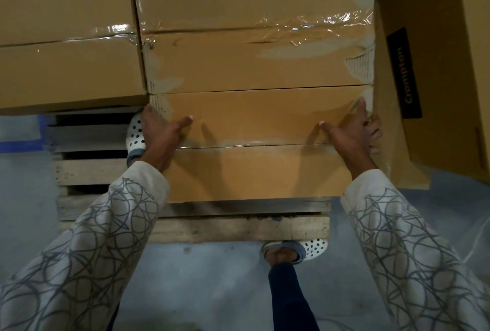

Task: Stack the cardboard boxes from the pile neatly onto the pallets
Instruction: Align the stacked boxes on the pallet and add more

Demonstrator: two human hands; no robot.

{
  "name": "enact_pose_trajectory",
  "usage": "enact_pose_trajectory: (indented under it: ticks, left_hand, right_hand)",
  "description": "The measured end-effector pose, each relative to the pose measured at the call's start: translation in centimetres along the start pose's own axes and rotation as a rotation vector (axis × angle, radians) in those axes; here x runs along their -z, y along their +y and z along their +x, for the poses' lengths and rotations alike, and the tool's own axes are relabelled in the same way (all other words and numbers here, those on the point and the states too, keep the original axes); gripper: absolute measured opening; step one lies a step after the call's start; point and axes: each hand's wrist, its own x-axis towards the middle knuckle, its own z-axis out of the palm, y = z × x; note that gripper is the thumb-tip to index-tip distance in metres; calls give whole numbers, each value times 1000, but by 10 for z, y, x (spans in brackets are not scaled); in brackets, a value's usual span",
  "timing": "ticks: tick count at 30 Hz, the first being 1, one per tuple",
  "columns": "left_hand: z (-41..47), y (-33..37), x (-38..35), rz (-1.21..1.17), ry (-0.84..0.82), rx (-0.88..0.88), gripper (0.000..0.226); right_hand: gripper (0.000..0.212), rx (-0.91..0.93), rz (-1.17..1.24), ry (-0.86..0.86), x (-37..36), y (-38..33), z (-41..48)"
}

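Lying flat on the wooden pallet (185, 228), the front cardboard box (252, 118) is taken at both short ends. Left hand (159, 137): thumb laid on the top panel, fingers dropped over the end wall and mostly out of sight, so their set cannot be told. Right hand (350, 134): thumb on top, fingers (374, 131) spread and fairly straight, pressed against the end wall.

Judged handling: stiff board, wide, probably weighty. The glossy tape (238, 142) running between the thumbs looks slick, so take hold on the end walls, low down.

Beyond the fingertips a rear box (252, 60) touches it. Just outside the right fingers stands a Crompton-printed box (429, 70), leaving little room. Underside, contents and the far pallet edge are hidden.
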Motion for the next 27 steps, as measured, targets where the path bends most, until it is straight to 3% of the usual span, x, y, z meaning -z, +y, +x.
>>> enact_pose_trajectory:
  ticks: [4,8,14,27]
  left_hand:
    - [5,-5,1,23,-5,0,139]
    - [7,-7,-5,155,38,-68,126]
    - [8,-15,-9,292,33,-54,143]
    - [-15,-7,2,501,-35,-117,137]
  right_hand:
    - [113,-3,-30,-13,2,-1,2]
    - [111,32,-46,-44,4,2,3]
    - [113,98,-74,-43,1,-4,2]
    - [105,152,-222,18,8,-19,-22]
